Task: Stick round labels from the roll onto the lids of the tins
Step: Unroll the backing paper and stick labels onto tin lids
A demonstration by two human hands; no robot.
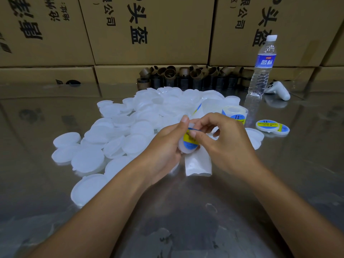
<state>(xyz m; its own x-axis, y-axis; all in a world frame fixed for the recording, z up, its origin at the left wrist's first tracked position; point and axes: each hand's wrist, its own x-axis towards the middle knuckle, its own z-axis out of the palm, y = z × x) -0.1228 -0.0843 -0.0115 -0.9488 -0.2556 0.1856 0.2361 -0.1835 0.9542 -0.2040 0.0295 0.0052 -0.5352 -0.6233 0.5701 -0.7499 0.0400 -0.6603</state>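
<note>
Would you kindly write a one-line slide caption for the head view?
The left hand holds a white tin while the right hand pinches a round label onto it.

Your bench (186, 220) is a shiny metal top. A loose heap of white tins (119, 131) spreads from the centre out to the left, many overlapping. The label roll (235, 113) stands right of centre, and a strip of white backing paper (198, 162) lies nearer you. Two labelled tins (268, 125) lie flat and touching on the right. At the far right are a water bottle (262, 67) and a white controller (279, 90). Brown cardboard cores (186, 77) line the far edge.
</note>
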